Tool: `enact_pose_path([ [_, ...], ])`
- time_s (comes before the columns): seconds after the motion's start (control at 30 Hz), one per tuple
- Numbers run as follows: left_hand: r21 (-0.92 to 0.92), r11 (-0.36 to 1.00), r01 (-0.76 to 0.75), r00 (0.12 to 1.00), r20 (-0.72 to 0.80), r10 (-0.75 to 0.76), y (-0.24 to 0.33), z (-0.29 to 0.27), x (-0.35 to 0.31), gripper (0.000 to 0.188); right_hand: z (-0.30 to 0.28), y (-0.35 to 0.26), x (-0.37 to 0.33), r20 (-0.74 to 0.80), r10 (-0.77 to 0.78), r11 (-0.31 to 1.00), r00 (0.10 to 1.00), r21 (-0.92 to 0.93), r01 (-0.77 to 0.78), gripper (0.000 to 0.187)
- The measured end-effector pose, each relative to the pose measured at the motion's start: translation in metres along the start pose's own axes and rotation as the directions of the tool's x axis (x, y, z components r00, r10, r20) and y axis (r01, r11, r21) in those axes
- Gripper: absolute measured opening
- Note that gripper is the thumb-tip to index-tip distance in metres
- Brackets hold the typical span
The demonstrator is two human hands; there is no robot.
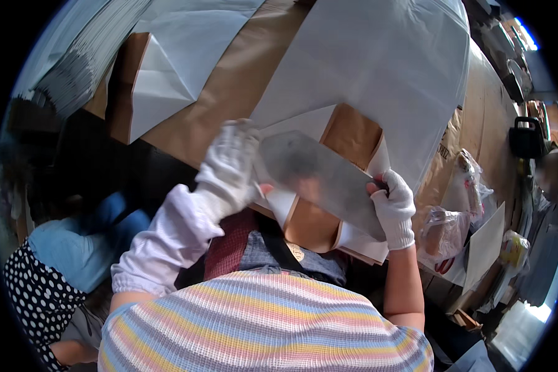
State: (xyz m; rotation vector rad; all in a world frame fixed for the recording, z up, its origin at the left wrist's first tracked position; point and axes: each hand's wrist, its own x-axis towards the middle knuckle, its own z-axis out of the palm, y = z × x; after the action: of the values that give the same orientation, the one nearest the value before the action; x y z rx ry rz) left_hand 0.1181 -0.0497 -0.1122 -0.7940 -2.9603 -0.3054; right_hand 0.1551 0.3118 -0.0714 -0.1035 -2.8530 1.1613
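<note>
A flat grey plate [328,177] with a dull sheen and rounded ends is held slantwise in front of me. My left hand [226,164], in a white glove and smeared by motion, grips its left end, the bare thumb tip showing below. At the lower right end, my right hand [394,208] is closed on the plate's edge; its white glove leaves the fingertips bare. Beneath the plate lies a white paper sheet with folded flaps, its brown inner side [353,134] showing above and below. The plate hides the middle of this paper.
Large white sheets [378,56] and brown paper [245,74] cover the table. Another folded white-and-brown piece [158,87] lies far left, beside stacked sheets [93,56]. Clear plastic bags [443,232] and a pale board [485,248] are at right. A person in polka dots [40,297] is at lower left.
</note>
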Motion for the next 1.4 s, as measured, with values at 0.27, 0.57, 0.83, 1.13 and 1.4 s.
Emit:
enact_pose_path([
  [0.27,-0.198,0.954,-0.226,0.974,-0.078,0.215,0.022,-0.022,-0.003,0.076,0.014,-0.011,0.023,0.056,-0.100,0.991,0.993,-0.079,0.104,0.015],
  [0.57,-0.217,0.959,-0.185,0.983,-0.058,0.176,0.038,-0.015,-0.002,0.068,0.018,-0.017,0.028,0.065,-0.132,0.988,0.989,-0.070,0.136,0.014],
  [0.83,-0.233,0.948,-0.217,0.976,-0.071,0.206,0.031,-0.014,-0.003,0.067,0.019,-0.013,0.029,0.101,-0.094,0.990,0.990,-0.095,0.104,0.015],
  [1.13,-0.095,0.955,-0.282,0.959,-0.036,0.280,0.032,-0.008,-0.006,0.066,0.041,-0.012,-0.007,0.011,-0.490,0.798,0.872,-0.397,0.454,0.053],
  [1.4,-0.058,0.962,-0.267,0.948,0.164,0.273,0.044,-0.028,0.007,0.059,0.036,-0.017,-0.016,0.124,-0.409,0.837,0.904,-0.344,0.426,0.073],
])
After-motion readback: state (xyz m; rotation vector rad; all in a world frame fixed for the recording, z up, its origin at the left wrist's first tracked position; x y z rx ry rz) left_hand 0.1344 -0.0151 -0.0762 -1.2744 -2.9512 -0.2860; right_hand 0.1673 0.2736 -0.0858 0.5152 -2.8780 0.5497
